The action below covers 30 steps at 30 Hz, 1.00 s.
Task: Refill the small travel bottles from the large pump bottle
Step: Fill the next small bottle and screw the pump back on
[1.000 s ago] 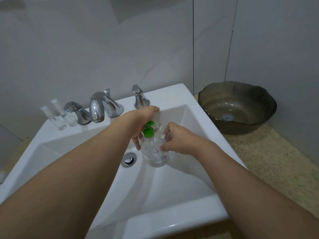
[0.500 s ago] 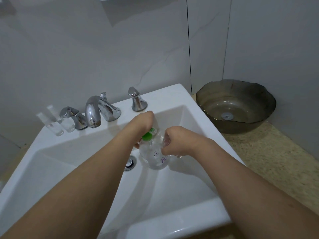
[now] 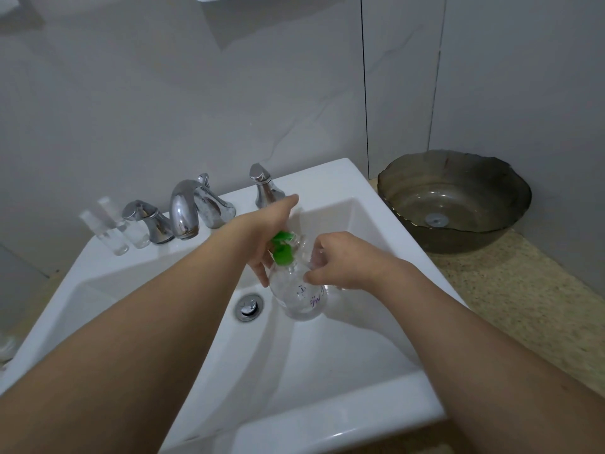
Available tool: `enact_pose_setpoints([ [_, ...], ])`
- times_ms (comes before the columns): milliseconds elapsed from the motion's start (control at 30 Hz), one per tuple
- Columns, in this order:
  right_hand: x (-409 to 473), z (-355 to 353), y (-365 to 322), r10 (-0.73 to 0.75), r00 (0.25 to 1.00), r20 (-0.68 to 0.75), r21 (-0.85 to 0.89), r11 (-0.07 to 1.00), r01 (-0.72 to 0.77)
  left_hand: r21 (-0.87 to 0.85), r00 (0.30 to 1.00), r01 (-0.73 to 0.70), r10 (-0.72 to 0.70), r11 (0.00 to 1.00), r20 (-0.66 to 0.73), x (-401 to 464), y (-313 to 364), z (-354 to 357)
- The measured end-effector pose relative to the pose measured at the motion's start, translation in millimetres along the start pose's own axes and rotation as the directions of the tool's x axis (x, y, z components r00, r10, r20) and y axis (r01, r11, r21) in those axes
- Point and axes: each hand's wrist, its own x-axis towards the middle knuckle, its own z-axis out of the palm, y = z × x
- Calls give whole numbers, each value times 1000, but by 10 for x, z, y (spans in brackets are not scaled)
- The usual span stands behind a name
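Since a second ago, your hands have barely shifted. Your left hand (image 3: 273, 235) grasps the large pump bottle (image 3: 299, 291) around its green pump (image 3: 282, 248), over the white sink (image 3: 327, 417) basin near the drain (image 3: 249, 307). Your right hand (image 3: 340, 262) seems to pinch a small clear bottle at the spout, though glare blurs it. Pumping looks underway. Two travel bottles (image 3: 113, 229) wait by the faucet (image 3: 185, 211); the basin walls leave room.
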Motion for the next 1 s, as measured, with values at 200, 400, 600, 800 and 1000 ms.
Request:
enact_pose_setpoints([
  [200, 5, 18, 14, 8, 1000, 9, 33, 999, -9, 15, 999, 36, -36, 999, 0, 6, 16, 8],
  [400, -6, 16, 9, 33, 998, 59, 35, 999, -35, 101, 979, -48, 67, 994, -193, 60, -70, 140],
  [600, -18, 21, 12, 79, 990, 117, 23, 996, -82, 96, 957, -76, 99, 992, -273, 79, -69, 225],
  [800, 21, 40, 27, 68, 991, 113, 27, 997, -71, 84, 971, -71, 88, 994, -223, 98, -95, 171],
  [1000, 26, 25, 16, 34, 999, 31, 65, 997, -36, -36, 998, 2, -4, 999, -61, 16, -34, 29],
])
